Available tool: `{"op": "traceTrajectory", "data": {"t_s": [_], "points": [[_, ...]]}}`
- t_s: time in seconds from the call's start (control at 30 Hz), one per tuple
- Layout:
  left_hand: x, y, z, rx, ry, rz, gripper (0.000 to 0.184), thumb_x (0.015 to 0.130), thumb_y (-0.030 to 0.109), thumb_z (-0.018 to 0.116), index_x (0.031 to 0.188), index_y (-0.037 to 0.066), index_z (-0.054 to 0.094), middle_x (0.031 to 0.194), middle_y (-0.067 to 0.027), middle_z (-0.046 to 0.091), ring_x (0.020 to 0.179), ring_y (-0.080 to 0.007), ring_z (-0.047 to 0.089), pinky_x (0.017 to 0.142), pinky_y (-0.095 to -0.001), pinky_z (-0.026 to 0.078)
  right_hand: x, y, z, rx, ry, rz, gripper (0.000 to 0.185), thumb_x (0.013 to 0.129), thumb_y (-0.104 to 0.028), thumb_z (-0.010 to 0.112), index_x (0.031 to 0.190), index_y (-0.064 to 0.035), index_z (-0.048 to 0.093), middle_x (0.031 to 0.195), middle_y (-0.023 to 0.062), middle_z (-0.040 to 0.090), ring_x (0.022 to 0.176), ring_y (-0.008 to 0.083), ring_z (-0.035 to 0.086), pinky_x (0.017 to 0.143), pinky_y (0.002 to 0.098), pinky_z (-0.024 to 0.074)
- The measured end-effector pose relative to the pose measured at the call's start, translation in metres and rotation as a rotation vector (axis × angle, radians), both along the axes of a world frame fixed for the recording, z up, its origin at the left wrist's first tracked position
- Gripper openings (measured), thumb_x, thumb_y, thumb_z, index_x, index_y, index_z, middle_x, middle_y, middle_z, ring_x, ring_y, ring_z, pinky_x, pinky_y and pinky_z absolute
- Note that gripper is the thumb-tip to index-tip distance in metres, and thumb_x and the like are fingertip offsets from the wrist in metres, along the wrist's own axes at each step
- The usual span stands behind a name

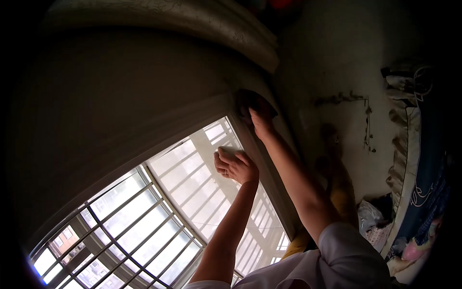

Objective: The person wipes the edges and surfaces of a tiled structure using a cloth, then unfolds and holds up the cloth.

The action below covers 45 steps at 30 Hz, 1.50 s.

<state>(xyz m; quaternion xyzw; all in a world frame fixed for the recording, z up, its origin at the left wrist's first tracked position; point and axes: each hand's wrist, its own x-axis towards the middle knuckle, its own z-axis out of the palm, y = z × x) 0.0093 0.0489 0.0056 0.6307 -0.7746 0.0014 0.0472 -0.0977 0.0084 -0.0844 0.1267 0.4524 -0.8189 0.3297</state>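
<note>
My left hand [236,166], with a ring on one finger, is curled over a small pale piece [232,150] whose kind I cannot make out. It rests against the glossy, reflective sill [183,166] beside the window. Farther up, my right hand [261,124] grips a dark, flat thing, perhaps a cloth [257,102], at the sill's outer corner. Shadow hides most of its shape, and the fingers are partly hidden beneath it.
A barred window [139,236] lets in bright light at the lower left. A curtain or fabric roll [216,24] hangs along the top. To the right lie a patterned floor [346,115], a bed's ruffled edge [402,139] and a clear plastic bag [370,214].
</note>
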Motion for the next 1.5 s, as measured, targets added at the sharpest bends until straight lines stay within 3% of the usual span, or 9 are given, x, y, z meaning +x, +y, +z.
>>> {"op": "traceTrajectory", "data": {"t_s": [0.07, 0.23, 0.3, 0.57, 0.6, 0.77, 1.1, 1.2, 1.5], "points": [[-0.001, -0.001, 0.000, -0.006, -0.007, -0.003, 0.058, 0.088, 0.040, 0.034, 0.136, 0.009, 0.032, 0.138, -0.0119, 0.028, 0.125, -0.0362, 0.027, 0.099, -0.0541, 0.028, -0.013, -0.023, -0.007, 0.438, 0.594, 0.141, 0.035, 0.079, -0.025, 0.068, 0.104, -0.0022, 0.061, 0.105, 0.0195, 0.062, 0.096, 0.0316, 0.060, 0.082, 0.0382, 0.0482], [0.000, -0.001, -0.003, 0.015, -0.009, 0.010, 0.059, 0.088, 0.041, 0.034, 0.136, 0.008, 0.031, 0.140, -0.0116, 0.027, 0.126, -0.0361, 0.026, 0.099, -0.0539, 0.029, -0.019, -0.014, -0.008, 0.531, 0.456, 0.216, 0.024, 0.070, -0.022, 0.071, 0.088, -0.0049, 0.067, 0.083, 0.0166, 0.067, 0.080, 0.0355, 0.064, 0.070, 0.0410, 0.0512], [0.002, -0.001, -0.004, -0.003, -0.034, 0.013, 0.059, 0.088, 0.040, 0.034, 0.137, 0.007, 0.030, 0.140, -0.0117, 0.026, 0.126, -0.0357, 0.026, 0.099, -0.0535, 0.029, -0.011, 0.005, -0.004, 0.531, 0.406, 0.335, 0.025, 0.065, -0.015, 0.066, 0.083, 0.0018, 0.065, 0.071, 0.0162, 0.065, 0.066, 0.0236, 0.064, 0.061, 0.0337, 0.0486], [0.002, 0.000, -0.001, 0.024, -0.019, 0.013, 0.059, 0.089, 0.039, 0.033, 0.137, 0.007, 0.030, 0.141, -0.0124, 0.026, 0.127, -0.0351, 0.026, 0.098, -0.0534, 0.029, -0.012, -0.006, -0.009, 0.283, 0.363, 0.177, 0.022, 0.070, -0.016, 0.065, 0.086, -0.0004, 0.065, 0.082, 0.0179, 0.066, 0.078, 0.0335, 0.065, 0.069, 0.0407, 0.0509], [0.002, 0.000, -0.001, 0.029, 0.002, 0.010, 0.059, 0.089, 0.040, 0.033, 0.137, 0.007, 0.031, 0.140, -0.0126, 0.027, 0.126, -0.0352, 0.027, 0.098, -0.0534, 0.029, -0.029, -0.014, -0.012, 0.401, 0.333, 0.447, 0.020, 0.073, -0.017, 0.061, 0.083, 0.0001, 0.065, 0.080, 0.0188, 0.065, 0.078, 0.0353, 0.064, 0.068, 0.0425, 0.0505], [-0.002, -0.001, -0.002, 0.000, -0.003, 0.003, 0.058, 0.088, 0.040, 0.034, 0.137, 0.007, 0.032, 0.139, -0.0135, 0.029, 0.126, -0.0355, 0.028, 0.098, -0.0527, 0.029, 0.011, 0.018, -0.021, 0.574, 0.530, 0.336, 0.027, 0.076, -0.019, 0.058, 0.097, -0.0024, 0.064, 0.091, 0.0203, 0.065, 0.087, 0.0372, 0.062, 0.075, 0.0424, 0.0504], [0.005, 0.000, -0.001, -0.005, -0.003, -0.010, 0.060, 0.088, 0.042, 0.034, 0.137, 0.007, 0.032, 0.140, -0.0133, 0.029, 0.125, -0.0356, 0.028, 0.098, -0.0533, 0.030, -0.001, 0.017, -0.009, 0.265, 0.432, 0.073, 0.025, 0.081, -0.016, 0.057, 0.102, -0.0027, 0.064, 0.098, 0.0115, 0.065, 0.087, 0.0189, 0.060, 0.078, 0.0295, 0.0465], [0.007, 0.000, -0.002, 0.005, -0.022, -0.004, 0.061, 0.088, 0.044, 0.033, 0.137, 0.006, 0.031, 0.140, -0.0140, 0.029, 0.125, -0.0366, 0.028, 0.097, -0.0537, 0.030, -0.009, -0.001, -0.002, 0.186, 0.044, 0.375, 0.020, 0.081, -0.016, 0.065, 0.095, -0.0036, 0.068, 0.089, 0.0017, 0.065, 0.084, 0.0105, 0.056, 0.077, 0.0271, 0.0438], [0.005, 0.000, 0.000, -0.003, -0.008, -0.020, 0.064, 0.090, 0.048, 0.031, 0.137, 0.006, 0.030, 0.140, -0.0152, 0.028, 0.125, -0.0372, 0.028, 0.097, -0.0545, 0.031, -0.020, -0.004, 0.010, 0.042, -0.357, 0.245, 0.015, 0.075, -0.013, 0.069, 0.088, -0.0049, 0.069, 0.088, 0.0020, 0.065, 0.085, 0.0118, 0.057, 0.077, 0.0281, 0.0436]]}}
